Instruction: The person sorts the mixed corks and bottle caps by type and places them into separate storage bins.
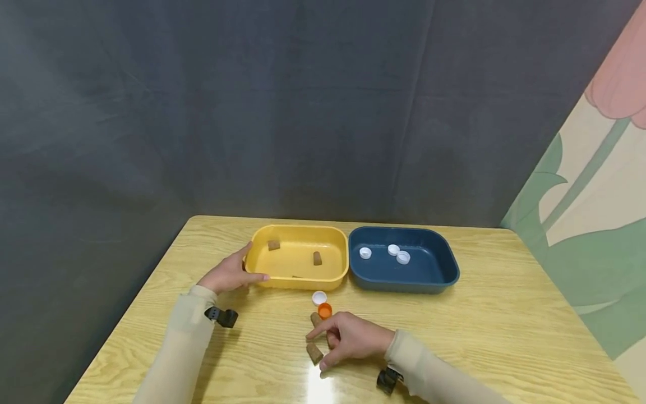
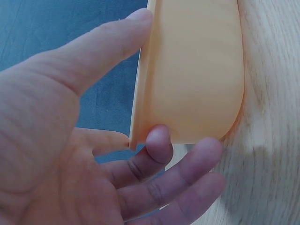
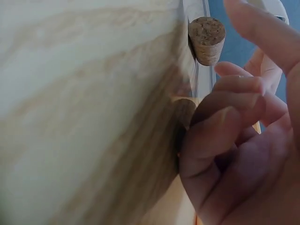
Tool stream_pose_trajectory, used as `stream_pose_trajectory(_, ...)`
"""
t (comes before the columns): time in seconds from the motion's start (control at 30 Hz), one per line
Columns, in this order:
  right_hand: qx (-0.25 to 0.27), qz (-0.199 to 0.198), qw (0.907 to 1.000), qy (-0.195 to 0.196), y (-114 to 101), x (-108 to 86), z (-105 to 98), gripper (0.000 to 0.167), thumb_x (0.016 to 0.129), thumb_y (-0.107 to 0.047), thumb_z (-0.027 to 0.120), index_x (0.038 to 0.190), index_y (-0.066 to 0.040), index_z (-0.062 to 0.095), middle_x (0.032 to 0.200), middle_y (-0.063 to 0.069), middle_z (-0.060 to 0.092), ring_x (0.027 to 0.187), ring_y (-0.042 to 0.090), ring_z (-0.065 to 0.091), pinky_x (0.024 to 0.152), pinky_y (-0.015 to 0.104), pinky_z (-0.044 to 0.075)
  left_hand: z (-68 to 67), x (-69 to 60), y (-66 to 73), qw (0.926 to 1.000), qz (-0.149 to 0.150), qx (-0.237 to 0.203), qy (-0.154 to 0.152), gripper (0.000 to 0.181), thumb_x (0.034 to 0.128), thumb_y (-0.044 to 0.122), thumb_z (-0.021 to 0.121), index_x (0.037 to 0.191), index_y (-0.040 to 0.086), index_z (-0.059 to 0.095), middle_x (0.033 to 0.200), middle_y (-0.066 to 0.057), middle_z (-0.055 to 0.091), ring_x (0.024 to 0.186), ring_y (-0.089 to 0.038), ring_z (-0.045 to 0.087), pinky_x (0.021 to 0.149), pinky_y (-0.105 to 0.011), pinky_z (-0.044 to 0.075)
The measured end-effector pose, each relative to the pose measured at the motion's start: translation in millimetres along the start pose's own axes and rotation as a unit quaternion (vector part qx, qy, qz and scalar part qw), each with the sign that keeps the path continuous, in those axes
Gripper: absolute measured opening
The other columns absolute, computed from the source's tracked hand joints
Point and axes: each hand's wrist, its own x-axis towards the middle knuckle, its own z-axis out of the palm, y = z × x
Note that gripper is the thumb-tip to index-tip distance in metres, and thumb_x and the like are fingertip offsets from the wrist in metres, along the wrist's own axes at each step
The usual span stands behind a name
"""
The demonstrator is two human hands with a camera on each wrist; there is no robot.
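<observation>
My left hand [image 1: 229, 274] rests at the near left corner of a yellow tub [image 1: 303, 284], its straight thumb along the front rim and its fingers at the end wall. In the left wrist view the other fingertips [image 2: 207, 152] spread beside the tub's wall. My right hand [image 1: 355, 336] hovers low over the table with thumb and index finger apart and nothing pinched. A tapered cork [image 1: 314, 353] lies in front of that gap, seen also as a cork [image 3: 208, 40] in the right wrist view. Another cork [image 1: 315, 318] lies beyond the index finger, and one more is partly hidden by the hand.
A white bottle cap [image 1: 319, 298] and an orange cap [image 1: 325, 310] lie just before the yellow tub. Inside that tub are corks [image 1: 317, 258]. A dark blue tub [image 1: 404, 286] stands beside it, holding three white caps [image 1: 402, 257]. Dark cloth [image 1: 323, 112] hangs behind the table.
</observation>
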Motion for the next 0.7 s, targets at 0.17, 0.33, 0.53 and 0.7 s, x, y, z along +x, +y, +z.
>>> stream_pose_trajectory(0.17, -0.013, -0.007, 0.9999, 0.000, 4.3, 0.5, 1.3, 0.049, 0.077, -0.018, 0.087, 0.122, -0.008, 0.072, 0.055, -0.012, 0.040, 0.051, -0.004, 0.037, 0.055, 0.013, 0.036, 3.2, -1.0, 1.5, 1.0000, -0.002, 0.006, 0.006, 0.114, 0.0847, 0.042, 0.080, 0.161, 0.005, 0.005, 0.119, -0.019, 0.057, 0.078, -0.024, 0.058, 0.071, -0.032, 0.047)
stream_pose_trajectory(0.33, -0.026, -0.009, 0.9996, 0.005, 1.6, 1.1, 2.1, 0.046, 0.077, -0.017, 0.088, 0.120, -0.009, 0.073, 0.055, -0.012, 0.038, 0.050, -0.005, 0.036, 0.053, 0.013, 0.036, 3.1, -1.4, 2.2, 0.9999, -0.003, 0.007, 0.008, 0.114, 0.0843, 0.043, 0.080, 0.161, 0.005, 0.005, 0.112, -0.017, 0.058, 0.076, -0.024, 0.057, 0.070, -0.032, 0.047)
stream_pose_trajectory(0.53, -0.020, 0.000, 0.9996, 0.018, 1.8, 1.6, 4.8, 0.043, 0.076, -0.015, 0.088, 0.116, -0.007, 0.075, 0.055, -0.012, 0.038, 0.051, -0.004, 0.037, 0.053, 0.013, 0.035, 3.1, -0.7, 0.5, 0.9999, -0.001, 0.007, 0.008, 0.114, 0.0842, 0.044, 0.080, 0.161, 0.005, 0.005, 0.114, -0.018, 0.057, 0.075, -0.023, 0.057, 0.070, -0.033, 0.047)
stream_pose_trajectory(0.7, -0.020, 0.002, 0.9995, 0.025, 4.4, 2.7, 6.3, 0.040, 0.076, -0.015, 0.088, 0.113, -0.008, 0.076, 0.056, -0.013, 0.040, 0.051, -0.005, 0.038, 0.052, 0.012, 0.035, 3.4, 0.0, -0.3, 0.9999, 0.000, 0.010, 0.008, 0.115, 0.0838, 0.045, 0.080, 0.161, 0.005, 0.005, 0.121, -0.020, 0.057, 0.076, -0.022, 0.056, 0.070, -0.032, 0.047)
